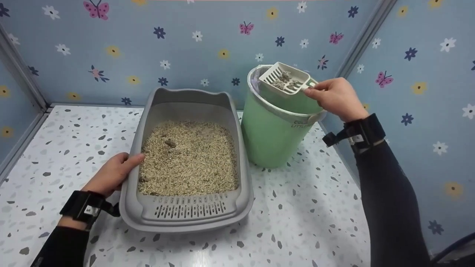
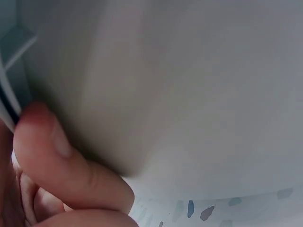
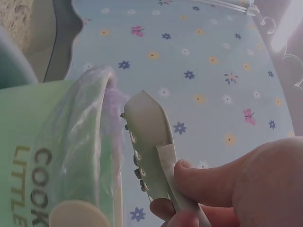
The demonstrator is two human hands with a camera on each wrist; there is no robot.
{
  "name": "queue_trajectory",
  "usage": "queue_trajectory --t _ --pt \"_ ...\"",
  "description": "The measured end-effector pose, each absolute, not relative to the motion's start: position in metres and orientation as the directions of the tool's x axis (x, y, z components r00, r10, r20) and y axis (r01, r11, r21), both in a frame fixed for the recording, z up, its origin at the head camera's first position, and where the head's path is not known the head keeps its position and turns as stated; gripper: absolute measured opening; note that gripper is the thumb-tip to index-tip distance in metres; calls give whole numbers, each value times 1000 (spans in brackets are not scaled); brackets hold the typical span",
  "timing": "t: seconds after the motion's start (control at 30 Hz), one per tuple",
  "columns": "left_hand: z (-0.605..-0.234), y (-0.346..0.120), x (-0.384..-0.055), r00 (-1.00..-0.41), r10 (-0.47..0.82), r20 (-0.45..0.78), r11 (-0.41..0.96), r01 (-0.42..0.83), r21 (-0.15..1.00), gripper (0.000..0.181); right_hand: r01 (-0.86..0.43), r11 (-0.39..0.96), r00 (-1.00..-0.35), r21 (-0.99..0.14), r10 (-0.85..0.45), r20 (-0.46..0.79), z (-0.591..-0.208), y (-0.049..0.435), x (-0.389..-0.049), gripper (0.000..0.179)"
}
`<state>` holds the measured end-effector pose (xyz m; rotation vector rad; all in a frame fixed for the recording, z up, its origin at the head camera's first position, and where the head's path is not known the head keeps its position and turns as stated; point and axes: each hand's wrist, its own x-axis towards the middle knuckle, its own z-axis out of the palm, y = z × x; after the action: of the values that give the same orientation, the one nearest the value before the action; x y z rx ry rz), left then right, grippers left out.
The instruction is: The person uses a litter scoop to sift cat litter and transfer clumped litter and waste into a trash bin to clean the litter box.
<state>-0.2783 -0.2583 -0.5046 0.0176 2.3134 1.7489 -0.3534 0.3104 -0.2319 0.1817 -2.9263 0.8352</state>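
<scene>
A white slotted litter scoop [image 1: 285, 79] with greyish clumps in it is held by its handle in my right hand [image 1: 336, 98], above the opening of a green bin [image 1: 272, 133]. In the right wrist view, thumb and fingers pinch the scoop [image 3: 149, 125], and bits poke through its slots. My left hand [image 1: 115, 170] grips the left rim of a grey litter box [image 1: 185, 222], thumb on top. Curled fingers under that rim show in the left wrist view beside the box wall [image 2: 189, 94]. Tan litter [image 1: 193, 159] fills the box floor, with a dark clump [image 1: 170, 143] near its upper left.
A clear bag lining [image 3: 90, 109] folds over the bin's rim. The bin stands right of the box, close to its side. Both are on a white speckled surface [image 1: 297, 222]. Blue patterned panels [image 1: 207, 37] rise behind and to the right.
</scene>
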Motion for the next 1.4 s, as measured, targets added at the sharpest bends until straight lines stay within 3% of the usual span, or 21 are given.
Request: queue_trajectory --t 0.5,0.8,1.13,1.4 --pt "-505 -259 -277 -971 156 -179 272 -132 953 60 -165 937 -976 -309 -110 187 -239 314 -360 34" --pt "-504 -259 -277 -971 165 -173 264 -126 956 61 -140 953 -971 -270 -78 226 -240 308 -357 41" --pt "-506 -260 -276 -972 163 -169 261 -123 957 61 -212 971 -928 -109 -165 334 -245 300 -348 47" --pt "-504 -260 -277 -970 166 -178 275 -128 953 64 -236 955 -921 -179 -161 355 -238 285 -332 38"
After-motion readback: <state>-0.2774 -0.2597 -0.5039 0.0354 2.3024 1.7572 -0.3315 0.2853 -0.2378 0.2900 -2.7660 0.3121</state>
